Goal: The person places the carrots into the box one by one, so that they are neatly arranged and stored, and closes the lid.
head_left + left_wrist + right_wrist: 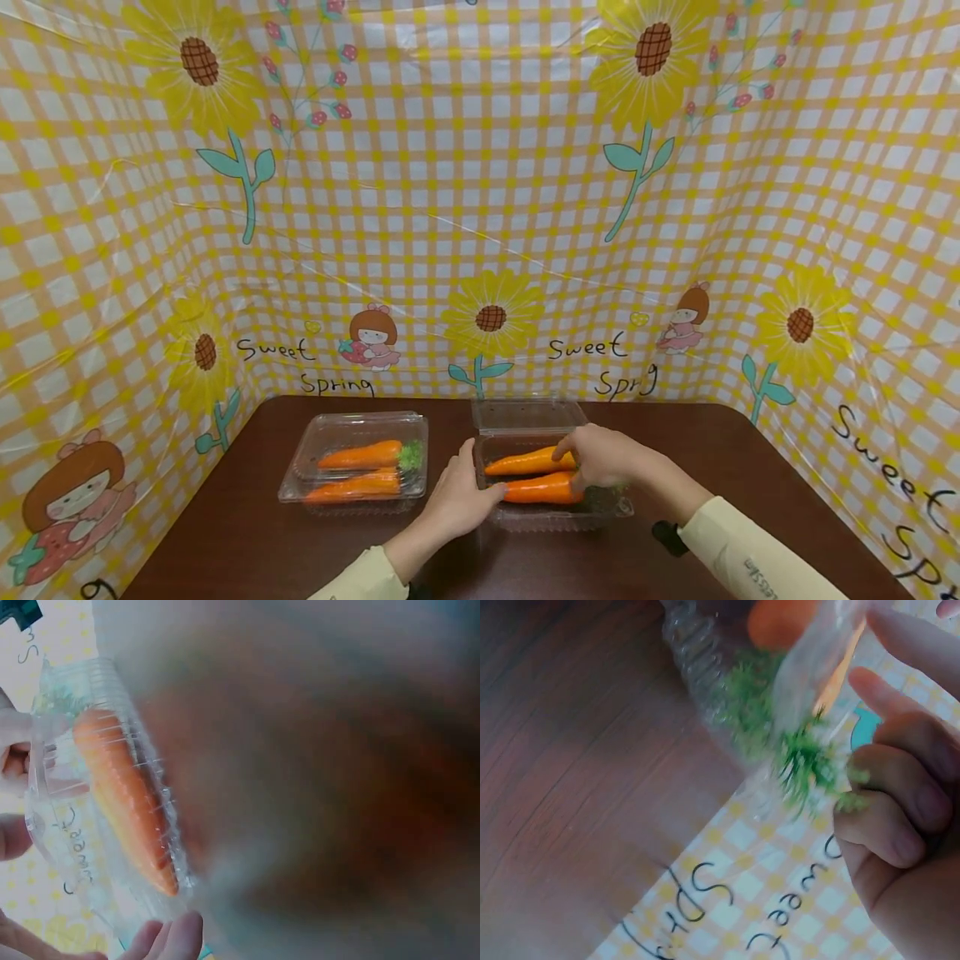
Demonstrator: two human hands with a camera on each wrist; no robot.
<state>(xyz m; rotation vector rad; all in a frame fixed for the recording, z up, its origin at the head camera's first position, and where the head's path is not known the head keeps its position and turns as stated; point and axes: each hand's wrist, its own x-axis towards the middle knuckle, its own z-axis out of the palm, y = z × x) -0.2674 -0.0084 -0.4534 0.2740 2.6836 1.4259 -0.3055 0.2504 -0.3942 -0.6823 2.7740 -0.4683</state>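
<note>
A hinged clear plastic box (555, 522) stands open on the table, its lid (528, 414) tipped back. Two orange carrots lie in it: an upper carrot (521, 461) and a lower carrot (542, 489). My right hand (603, 456) reaches in from the right and pinches the upper carrot near its thick end. In the right wrist view, green tops (810, 769) show beside its curled other fingers. My left hand (459, 492) rests against the box's left side, fingers extended, thumb near the lower carrot's tip. The left wrist view shows a carrot (124, 791) through the ribbed plastic.
Left of my left hand, a second clear box (291, 483) is closed over two carrots (363, 456) with green tops. Both boxes stand on a dark brown table (225, 533). A checked yellow sheet (420, 200) with sunflowers walls the table at the back and sides.
</note>
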